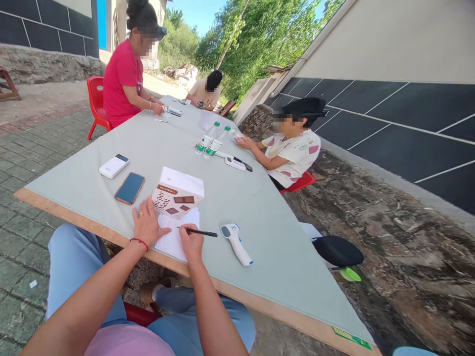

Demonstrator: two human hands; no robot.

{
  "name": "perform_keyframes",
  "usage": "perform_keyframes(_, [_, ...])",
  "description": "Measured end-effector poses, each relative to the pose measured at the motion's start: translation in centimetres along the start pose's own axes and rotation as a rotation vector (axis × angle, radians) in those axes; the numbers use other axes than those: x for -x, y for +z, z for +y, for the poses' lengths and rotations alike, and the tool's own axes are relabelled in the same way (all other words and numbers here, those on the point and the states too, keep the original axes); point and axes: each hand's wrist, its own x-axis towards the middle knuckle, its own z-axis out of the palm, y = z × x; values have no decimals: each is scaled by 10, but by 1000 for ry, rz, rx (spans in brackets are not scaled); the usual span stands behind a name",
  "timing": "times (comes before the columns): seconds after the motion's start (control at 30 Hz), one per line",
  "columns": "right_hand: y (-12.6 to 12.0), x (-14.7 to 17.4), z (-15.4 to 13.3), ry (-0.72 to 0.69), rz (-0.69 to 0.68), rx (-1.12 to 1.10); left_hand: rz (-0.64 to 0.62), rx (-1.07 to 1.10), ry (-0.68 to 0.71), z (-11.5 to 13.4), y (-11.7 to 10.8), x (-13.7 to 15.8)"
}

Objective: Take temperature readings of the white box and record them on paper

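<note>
My right hand [192, 242] is closed around a black pen [204, 232], its tip close to a sheet of white paper [172, 247] with faint writing on it. Flat and spread, my left hand [147, 222] rests at the paper's left edge, fingertips by a box [178, 195] printed "Super Meal". The box stands at the paper's far end and hides part of it. Right of the pen lies a white infrared thermometer [236, 244]. Left of the box are a smartphone [129, 188] with a dark screen and a white power bank [114, 166].
Two water bottles [212, 140] with green caps stand mid-table, near a white handheld device [235, 163]. Three other people sit around the table [282, 257], hands over small items. A translucent tub [211, 120] sits farther back. Beyond the right edge is a black object [338, 251].
</note>
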Motion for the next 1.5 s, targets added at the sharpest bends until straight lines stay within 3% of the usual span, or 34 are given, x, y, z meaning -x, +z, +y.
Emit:
perform_keyframes(1.03, [-2, 1, -8, 35, 21, 22, 4, 57, 12, -2, 2, -1])
perform_keyframes(1.5, [-6, -1, -15, 90, 105, -133, 49, 118, 34, -7, 6, 0])
